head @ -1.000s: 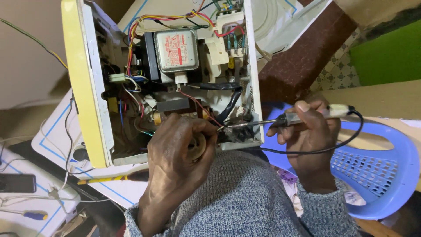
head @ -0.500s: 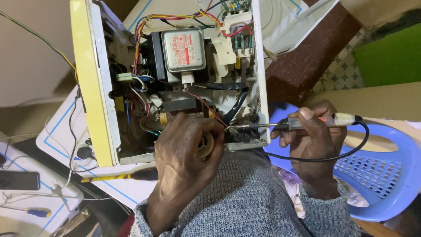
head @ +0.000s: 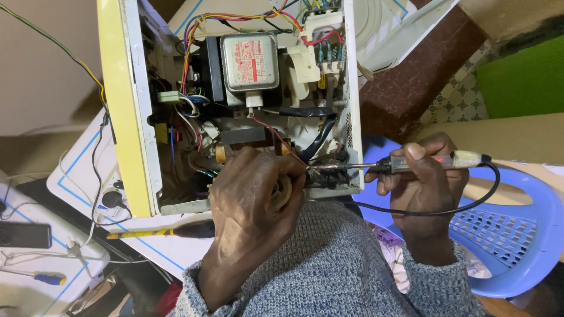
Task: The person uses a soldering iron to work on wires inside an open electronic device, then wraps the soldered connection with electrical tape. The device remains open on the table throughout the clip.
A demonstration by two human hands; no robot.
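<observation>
Two hands (head: 258, 194), one soldering iron (head: 411, 164), one opened microwave (head: 235, 100), two screwdrivers (head: 158, 232).

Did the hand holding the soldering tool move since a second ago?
Cannot tell. The right hand keeps the tool's tip at the same spot by the open appliance's right edge; the camera itself shifted.

Opened yellow-fronted microwave chassis (head: 126, 105) at centre; grey boxed magnetron (head: 249, 61) inside its upper part. Left hand (head: 252, 199) below it, in the cavity; right hand (head: 423, 176), holding clear-handled soldering iron (head: 411, 163), right of chassis, above blue plastic chair (head: 517, 235).
</observation>
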